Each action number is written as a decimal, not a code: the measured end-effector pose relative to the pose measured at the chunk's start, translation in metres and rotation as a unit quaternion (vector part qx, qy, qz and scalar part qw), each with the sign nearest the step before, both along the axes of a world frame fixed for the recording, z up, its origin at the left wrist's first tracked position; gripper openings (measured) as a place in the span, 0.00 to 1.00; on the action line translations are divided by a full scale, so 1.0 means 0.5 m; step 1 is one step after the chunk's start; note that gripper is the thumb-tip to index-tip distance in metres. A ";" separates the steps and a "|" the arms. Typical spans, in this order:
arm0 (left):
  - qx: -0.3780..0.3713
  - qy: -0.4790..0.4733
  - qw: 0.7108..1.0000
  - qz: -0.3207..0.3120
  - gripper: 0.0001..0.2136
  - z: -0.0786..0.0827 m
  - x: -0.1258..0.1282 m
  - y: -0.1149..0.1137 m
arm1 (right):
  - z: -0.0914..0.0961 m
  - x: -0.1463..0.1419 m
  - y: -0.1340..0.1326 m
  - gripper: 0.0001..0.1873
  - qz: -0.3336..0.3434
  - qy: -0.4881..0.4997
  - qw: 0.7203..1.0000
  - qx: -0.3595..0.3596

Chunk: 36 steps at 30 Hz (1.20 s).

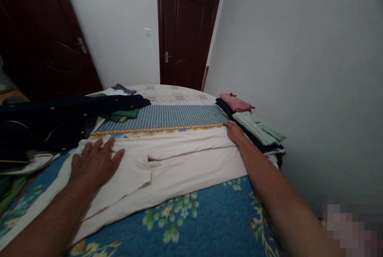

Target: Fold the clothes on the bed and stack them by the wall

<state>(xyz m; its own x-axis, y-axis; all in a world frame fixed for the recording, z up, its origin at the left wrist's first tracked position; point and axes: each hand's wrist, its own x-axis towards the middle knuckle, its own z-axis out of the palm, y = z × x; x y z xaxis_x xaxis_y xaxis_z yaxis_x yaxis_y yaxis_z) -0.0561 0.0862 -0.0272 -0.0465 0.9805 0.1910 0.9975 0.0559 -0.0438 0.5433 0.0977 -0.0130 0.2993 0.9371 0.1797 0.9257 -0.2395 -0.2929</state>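
Note:
A cream garment (191,161) lies spread across the bed, its layers folded over one another. I cannot tell whether it is a shirt or trousers. A sleeve-like flap is turned inward near its left part. My left hand (94,161) rests flat on the left part of the cloth, fingers spread. At the far right corner, my right hand (234,131) has its fingers closed at the garment's edge, seemingly pinching it. The fingertips there are partly hidden.
Beneath lies a blue floral quilt (209,213). Dark navy clothes (68,109) are heaped at left, over a green cloth (127,113). Along the right wall are a folded striped green shirt (257,127) and a pink garment (236,102). Behind the bed stands a door (191,29).

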 end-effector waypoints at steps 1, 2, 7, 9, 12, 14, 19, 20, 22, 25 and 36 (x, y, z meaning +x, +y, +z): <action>0.001 -0.003 1.000 0.000 0.37 0.001 0.000 0.000 | 0.005 0.004 0.005 0.26 0.008 0.001 1.000 -0.008; 0.001 -0.006 1.000 -0.002 0.37 0.001 0.000 -0.001 | 0.009 0.008 0.009 0.23 0.011 0.002 1.000 -0.015; 0.001 -0.024 0.999 -0.023 0.38 0.006 -0.002 -0.005 | 0.015 0.023 0.026 0.19 -0.025 0.001 0.999 -0.036; 0.005 -0.027 0.999 -0.026 0.37 0.003 -0.005 -0.004 | 0.011 0.026 0.033 0.21 -0.056 -0.003 0.998 -0.033; 0.006 -0.027 0.999 -0.029 0.37 -0.006 -0.011 0.002 | 0.004 0.026 0.042 0.21 -0.097 -0.011 0.995 -0.031; 0.004 -0.025 0.999 -0.024 0.37 -0.011 -0.013 0.005 | 0.002 0.025 0.048 0.22 -0.118 -0.015 0.992 -0.034; -0.003 -0.021 1.000 -0.021 0.37 -0.009 -0.011 0.004 | 0.005 0.011 0.056 0.21 -0.157 -0.022 0.986 -0.052; -0.003 -0.022 1.000 -0.020 0.37 -0.006 -0.010 0.002 | 0.005 0.006 0.055 0.21 -0.163 -0.025 0.985 -0.054; -0.006 -0.030 0.999 -0.017 0.37 0.000 -0.007 -0.002 | 0.005 -0.004 0.049 0.22 -0.169 -0.033 0.984 -0.055; 0.010 -0.054 0.998 -0.025 0.37 0.017 0.002 -0.013 | 0.007 -0.015 0.032 0.23 -0.154 -0.042 0.986 -0.051; 0.013 -0.085 0.941 -0.326 0.28 0.030 0.115 -0.090 | 0.010 -0.159 -0.060 0.35 -0.088 -0.119 0.988 0.051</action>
<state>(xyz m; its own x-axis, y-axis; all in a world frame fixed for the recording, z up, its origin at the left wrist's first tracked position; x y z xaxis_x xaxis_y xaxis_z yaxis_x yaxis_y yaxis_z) 0.0011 0.0413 -0.0119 0.5322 0.8058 0.2599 0.8122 -0.5725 0.1118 0.4637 0.0678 -0.0079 0.3944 0.8473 0.3557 0.9177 -0.3836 -0.1039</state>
